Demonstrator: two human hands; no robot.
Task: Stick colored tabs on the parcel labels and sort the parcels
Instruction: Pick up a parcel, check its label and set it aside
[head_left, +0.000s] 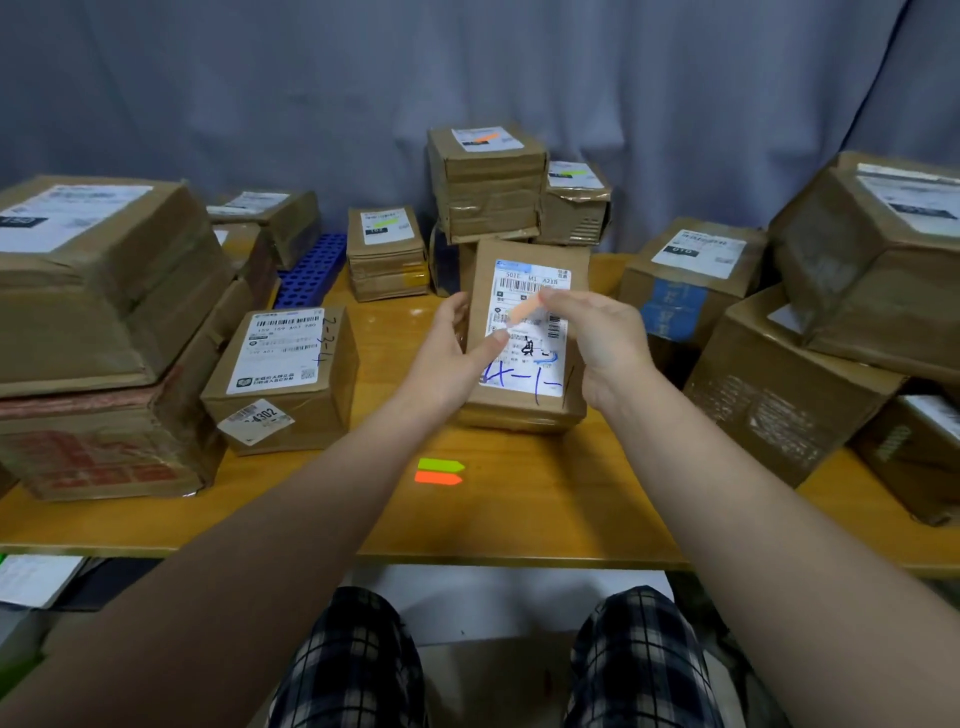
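Currently: parcel (519, 413) gripped tilted by L hand (457, 353) for label (535, 280) access; orange tab (522, 310) pinched by R hand (602, 338) over label.

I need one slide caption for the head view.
Left hand holds a parcel; right hand holds an orange tab over its label.

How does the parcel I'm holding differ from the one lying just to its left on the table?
The held parcel is tilted up in the left hand; the left parcel lies flat on the table, untouched. The right hand pinches an orange tab over the held parcel's label; the left parcel's label shows no tab. Both are brown cardboard with white barcode labels and blue pen marks.
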